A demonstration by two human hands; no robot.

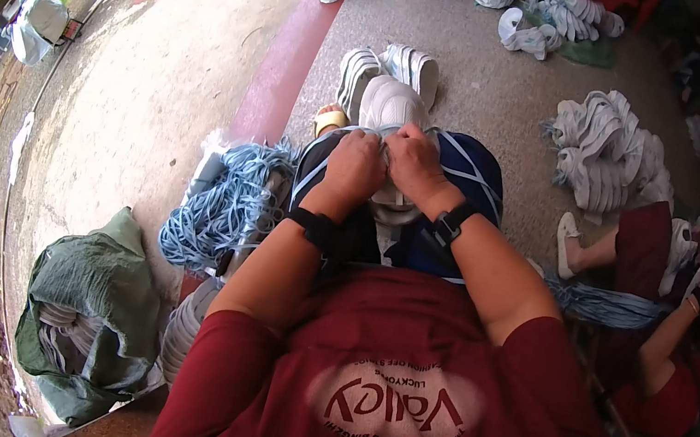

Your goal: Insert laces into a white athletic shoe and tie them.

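Note:
Between my knees stands a stack of nested white curved pieces [392, 102], which look like shoe parts. My left hand [354, 166] and my right hand [416, 165] are closed close together over the near top of this stack. Their fingers pinch a light blue strip [365, 130] there, and its ends are partly hidden by the hands. More blue strips [470, 160] lie across my dark trouser legs. Just beyond, two similar white stacks, a left one [358, 75] and a right one [412, 68], rest on the ground.
A heap of blue strips [226, 206] lies at my left, beside a green cloth sack [96, 305] holding stacked pieces. To the right, a pile of white bundles [610, 152] sits near a seated co-worker [662, 358] in dark red. More bundles [559, 17] lie at the far side.

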